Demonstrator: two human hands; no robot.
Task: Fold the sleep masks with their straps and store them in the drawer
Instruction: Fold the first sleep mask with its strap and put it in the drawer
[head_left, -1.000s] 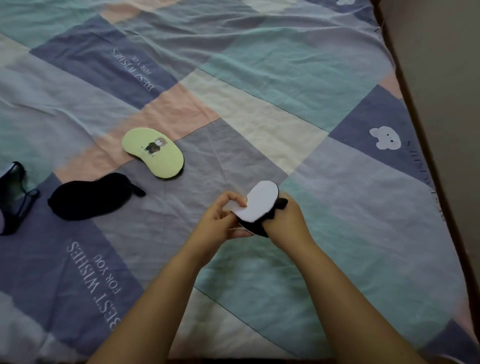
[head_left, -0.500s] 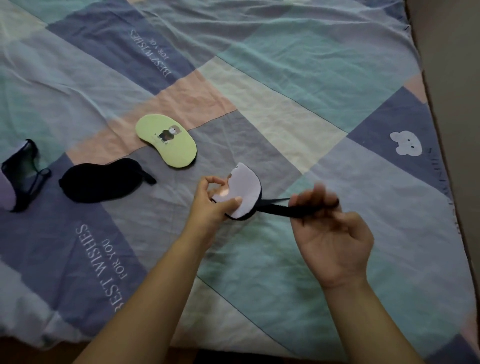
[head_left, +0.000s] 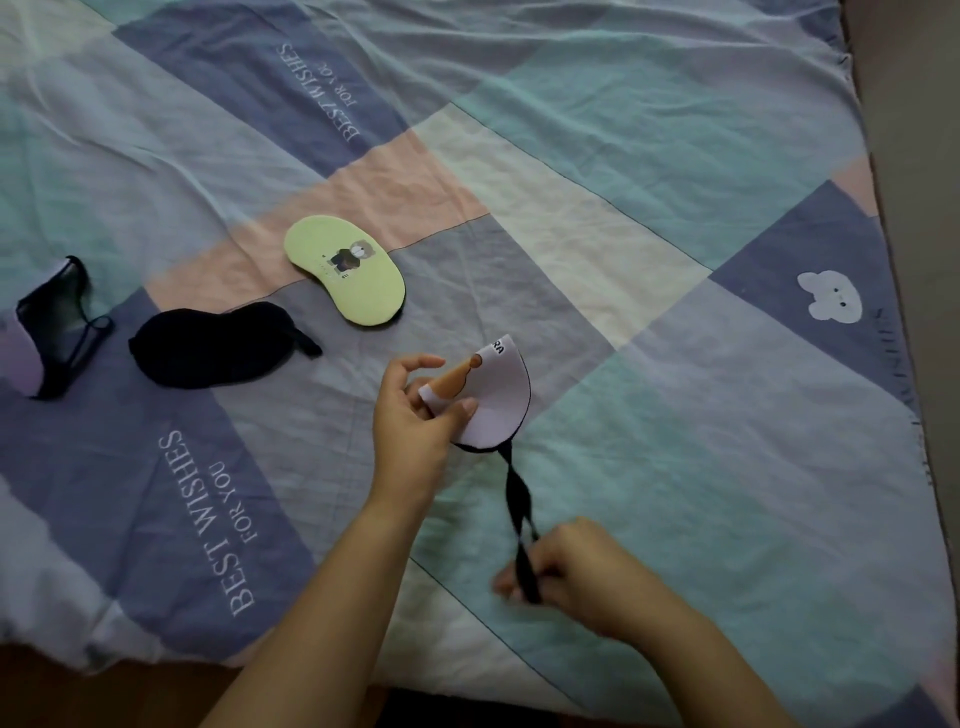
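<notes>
My left hand (head_left: 415, 421) pinches a white sleep mask (head_left: 496, 400) folded in half, held just above the bed. Its black strap (head_left: 517, 499) runs twisted from the mask's lower edge down to my right hand (head_left: 566, 571), which grips the strap's loop and pulls it taut. A yellow-green mask (head_left: 345, 278) with a small cartoon figure lies flat on the quilt further back. Left of it lies a black mask (head_left: 213, 345). At the far left edge lies a lilac mask with a black back and strap (head_left: 49, 325). No drawer is visible.
A patchwork quilt (head_left: 649, 260) in teal, purple, pink and cream covers the bed. The bed's near edge (head_left: 156, 670) shows at the bottom left. A brown surface (head_left: 914, 156) borders the bed on the right.
My right hand has pulled the strap from beside the mask down toward me, stretching and twisting it. My left hand has turned the folded mask more upright.
</notes>
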